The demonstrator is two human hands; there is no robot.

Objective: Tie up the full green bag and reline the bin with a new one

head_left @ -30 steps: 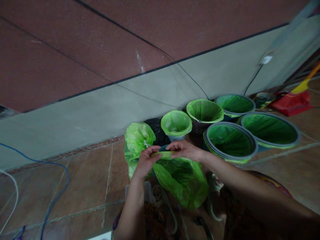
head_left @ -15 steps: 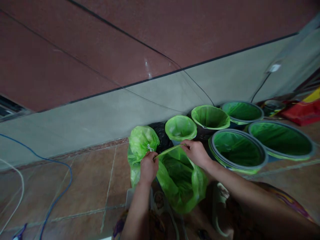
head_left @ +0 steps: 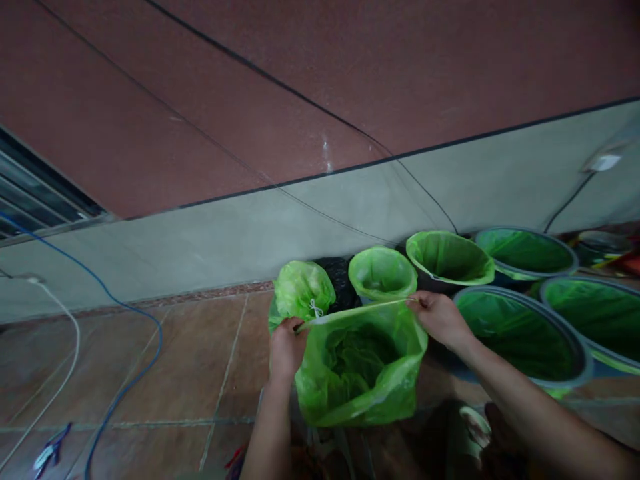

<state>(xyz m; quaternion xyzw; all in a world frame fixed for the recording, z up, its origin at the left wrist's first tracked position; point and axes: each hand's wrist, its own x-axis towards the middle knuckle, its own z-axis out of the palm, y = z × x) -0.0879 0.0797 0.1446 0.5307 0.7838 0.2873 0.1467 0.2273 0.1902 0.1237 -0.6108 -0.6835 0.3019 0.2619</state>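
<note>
A light green plastic bag (head_left: 357,400) hangs open-mouthed in front of me, its rim stretched into a straight edge on the far side. My left hand (head_left: 289,350) is closed on the left end of that rim. At the right end, my right hand (head_left: 443,320) pinches the rim between thumb and fingers. Just beyond my left hand stands a full green bag (head_left: 304,290) tied with a white string (head_left: 316,308). Behind the held bag is a small bin (head_left: 383,273) lined in green.
Several green-lined bins stand to the right, among them a near round one (head_left: 520,333). A black bag (head_left: 345,283) rests against the wall (head_left: 200,253). Blue (head_left: 157,333) and white hoses cross the tiled floor at left, near blue-handled pliers (head_left: 53,450).
My hands have moved apart, drawing the bag's rim wider and tauter, and its mouth has opened more. The view has turned a little to the left.
</note>
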